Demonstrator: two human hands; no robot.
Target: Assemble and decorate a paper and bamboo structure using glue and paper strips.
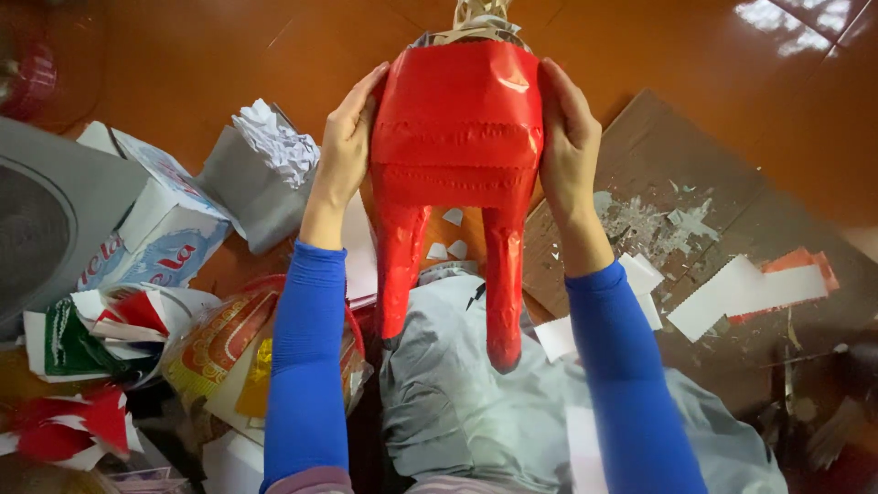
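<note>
A four-legged figure (455,137) wrapped in shiny red paper stands upright over my lap, two red legs hanging toward me. Its top end is bare, showing grey paper and tan strips (477,18). My left hand (347,146) presses flat against its left side. My right hand (565,146) presses the right side, fingers stretched upward. Both arms wear blue sleeves. Small white paper bits (448,233) show between the legs on an orange surface.
A grey box with shredded white paper (261,169) lies left, beside a white and blue carton (160,229) and wrappers (219,348). Red and white paper scraps (73,430) sit lower left. A brown cardboard sheet (695,183) with paper strips (745,288) lies right on the orange floor.
</note>
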